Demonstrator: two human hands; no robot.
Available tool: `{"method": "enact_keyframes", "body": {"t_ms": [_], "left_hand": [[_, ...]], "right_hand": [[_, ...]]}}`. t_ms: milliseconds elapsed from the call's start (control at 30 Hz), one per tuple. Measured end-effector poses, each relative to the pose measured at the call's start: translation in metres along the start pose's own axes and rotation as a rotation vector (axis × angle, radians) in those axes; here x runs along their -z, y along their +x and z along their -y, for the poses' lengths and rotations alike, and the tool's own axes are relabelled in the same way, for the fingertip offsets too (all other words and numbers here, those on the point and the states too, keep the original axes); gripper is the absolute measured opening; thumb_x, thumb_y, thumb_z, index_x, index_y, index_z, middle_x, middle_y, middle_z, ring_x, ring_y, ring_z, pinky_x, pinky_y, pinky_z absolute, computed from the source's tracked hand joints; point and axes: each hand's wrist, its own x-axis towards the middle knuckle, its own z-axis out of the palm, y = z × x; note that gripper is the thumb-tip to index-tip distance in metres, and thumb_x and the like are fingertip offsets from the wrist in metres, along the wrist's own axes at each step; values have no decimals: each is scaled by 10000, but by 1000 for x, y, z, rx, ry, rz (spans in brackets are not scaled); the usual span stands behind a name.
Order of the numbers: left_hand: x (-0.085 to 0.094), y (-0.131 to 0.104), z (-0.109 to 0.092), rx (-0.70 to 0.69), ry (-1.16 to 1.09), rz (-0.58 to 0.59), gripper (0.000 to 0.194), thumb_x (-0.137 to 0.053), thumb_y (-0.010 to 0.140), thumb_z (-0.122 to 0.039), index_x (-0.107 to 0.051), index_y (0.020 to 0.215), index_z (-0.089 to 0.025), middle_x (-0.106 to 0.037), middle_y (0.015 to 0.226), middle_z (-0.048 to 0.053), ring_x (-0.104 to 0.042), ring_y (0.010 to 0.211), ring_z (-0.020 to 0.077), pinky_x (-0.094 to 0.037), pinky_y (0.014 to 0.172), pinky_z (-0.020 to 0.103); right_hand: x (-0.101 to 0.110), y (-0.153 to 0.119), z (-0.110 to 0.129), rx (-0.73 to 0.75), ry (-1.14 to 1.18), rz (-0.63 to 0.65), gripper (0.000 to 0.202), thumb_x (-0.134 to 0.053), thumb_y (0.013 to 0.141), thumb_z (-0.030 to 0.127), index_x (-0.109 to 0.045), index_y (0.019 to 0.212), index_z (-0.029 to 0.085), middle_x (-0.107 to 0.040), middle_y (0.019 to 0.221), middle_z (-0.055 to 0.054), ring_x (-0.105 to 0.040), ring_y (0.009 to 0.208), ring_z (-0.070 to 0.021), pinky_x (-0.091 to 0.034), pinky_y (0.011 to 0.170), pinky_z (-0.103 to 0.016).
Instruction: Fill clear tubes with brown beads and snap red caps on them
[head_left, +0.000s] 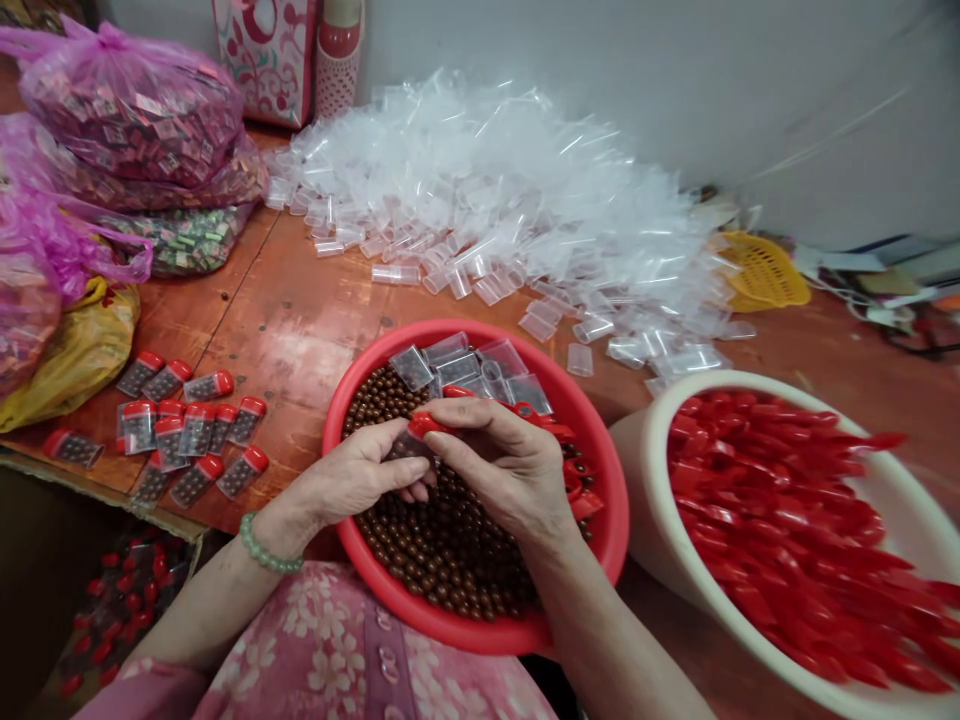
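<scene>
Over the red basin [616, 520], my left hand [349, 478] is closed around a small clear plastic tube [409, 447], partly hidden by my fingers. Dark beads seem to show through its wall. My right hand [499, 462] pinches the red cap [426, 424] at the tube's top end. Small round brown beads [450, 555] fill much of the basin below both hands. At the basin's far side, several empty clear tubes [466, 366] lie on the beads. Red plastic caps [583, 490] rest along its right side, partly covered by my right hand.
Capped tubes of beads [199, 432] lie at left on the wooden table [281, 330]; more sit in a dark space below. Clear tubes [495, 190] are heaped at the back. A white tub [652, 500] of red pieces stands right. Filled plastic bags [142, 110] crowd the left.
</scene>
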Motion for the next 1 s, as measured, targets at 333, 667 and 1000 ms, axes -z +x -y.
{"method": "enact_keyframes", "body": {"t_ms": [333,667,1000], "left_hand": [[5,-4,5,-55,-130,12,391,-742,741,-468,-591,839,-121,-561,753,-3,-510,640,71,-404,610,201],[2,2,5,-39,-334,51,360,-826,666,-379,-639,806,-106,-609,728,13,-557,675,89,-432,660,204],[2,1,6,4,-368,48,450,-768,689,-542,-659,737,-108,-635,664,27,-587,629,105,-471,630,211]], "right_hand": [[-1,-7,0,328,-467,185,630,-762,755,411,-493,1287,207,-676,1157,-134,-672,1045,-274,-568,866,-404],[-15,-6,-4,603,-848,50,593,-634,772,295,-425,1292,101,-660,1029,-173,-661,920,-280,-546,763,-421],[-16,-5,0,667,-860,37,603,-646,777,333,-431,1298,117,-688,951,-119,-669,812,-239,-508,768,-409]]}}
